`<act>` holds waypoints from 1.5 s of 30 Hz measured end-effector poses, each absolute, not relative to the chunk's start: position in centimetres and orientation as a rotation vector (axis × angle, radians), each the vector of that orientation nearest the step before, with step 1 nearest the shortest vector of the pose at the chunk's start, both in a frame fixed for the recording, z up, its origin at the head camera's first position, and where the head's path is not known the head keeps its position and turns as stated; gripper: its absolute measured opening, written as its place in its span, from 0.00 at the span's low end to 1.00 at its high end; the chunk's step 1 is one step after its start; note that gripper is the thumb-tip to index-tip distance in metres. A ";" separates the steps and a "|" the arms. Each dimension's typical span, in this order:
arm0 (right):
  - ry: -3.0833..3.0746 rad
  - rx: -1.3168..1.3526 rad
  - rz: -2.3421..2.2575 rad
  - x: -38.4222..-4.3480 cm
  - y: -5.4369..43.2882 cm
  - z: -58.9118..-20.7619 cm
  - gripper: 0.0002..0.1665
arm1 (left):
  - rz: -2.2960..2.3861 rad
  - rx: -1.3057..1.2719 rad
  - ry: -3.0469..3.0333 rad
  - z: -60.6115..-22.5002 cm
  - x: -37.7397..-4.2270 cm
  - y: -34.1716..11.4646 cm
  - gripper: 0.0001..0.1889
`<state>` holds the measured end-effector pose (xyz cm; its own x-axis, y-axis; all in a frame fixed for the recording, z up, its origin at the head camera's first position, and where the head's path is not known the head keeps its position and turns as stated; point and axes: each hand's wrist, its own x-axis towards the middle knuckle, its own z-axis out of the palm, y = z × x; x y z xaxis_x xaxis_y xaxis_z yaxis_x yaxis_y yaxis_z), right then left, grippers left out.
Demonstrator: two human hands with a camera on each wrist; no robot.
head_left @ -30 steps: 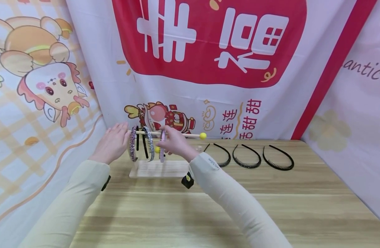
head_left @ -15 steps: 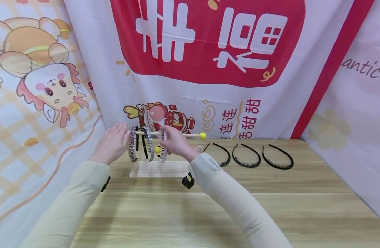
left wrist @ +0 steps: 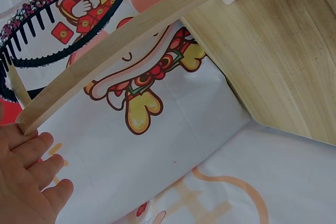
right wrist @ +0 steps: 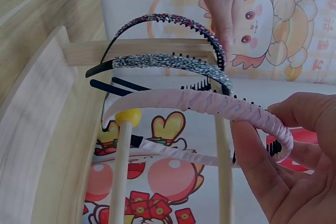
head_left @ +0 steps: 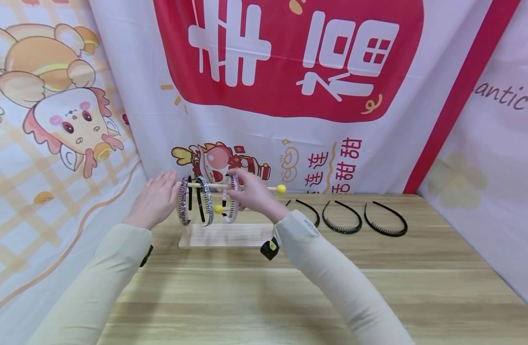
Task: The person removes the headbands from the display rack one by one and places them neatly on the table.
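My right hand point(head_left: 255, 194) pinches a pale pink headband point(right wrist: 210, 102) between thumb and fingers near the top of its curve. This band loops round the upper rod point(right wrist: 224, 182) of a wooden headband stand point(head_left: 225, 237). A silver glitter headband point(head_left: 207, 201) and a pink-and-dark sequin headband point(head_left: 183, 203) hang further left on that rod. At the stand's left end, my left hand point(head_left: 154, 199) touches the top of the wooden post point(left wrist: 105, 64) with its fingers, its thumb hidden. A yellow ball point(right wrist: 128, 117) caps the lower peg, close by the pink band.
Three black toothed headbands lie in a row right of the stand: a near one point(head_left: 316, 219) partly behind my right arm, a middle one point(head_left: 343, 230) and a far one point(head_left: 389, 233). Another yellow ball point(head_left: 281, 189) tips the upper rod. Printed cloth point(head_left: 264, 129) hangs behind the table.
My right hand has slid a little to the right along the rod with the pink headband, which now hangs further from the silver one. The left hand stays in place.
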<state>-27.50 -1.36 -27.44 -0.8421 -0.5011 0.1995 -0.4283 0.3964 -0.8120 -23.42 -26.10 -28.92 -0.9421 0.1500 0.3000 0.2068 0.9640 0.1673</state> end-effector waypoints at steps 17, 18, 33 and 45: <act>2.507 -0.883 -1.495 -27.1 1.8 -25.8 0.31 | -0.286 -0.255 -2.829 -28.9 -23.4 -26.2 0.29; 2.505 -0.886 -1.502 -27.1 2.0 -25.8 0.31 | -0.285 -0.256 -2.826 -28.9 -23.4 -26.2 0.29; 2.489 -0.833 -1.609 -27.2 5.5 -25.3 0.34 | -0.274 -0.249 -2.842 -28.8 -23.3 -26.1 0.29; 2.500 -0.830 -1.667 -27.3 7.9 -25.2 0.34 | -0.275 -0.247 -2.835 -28.8 -23.4 -26.1 0.29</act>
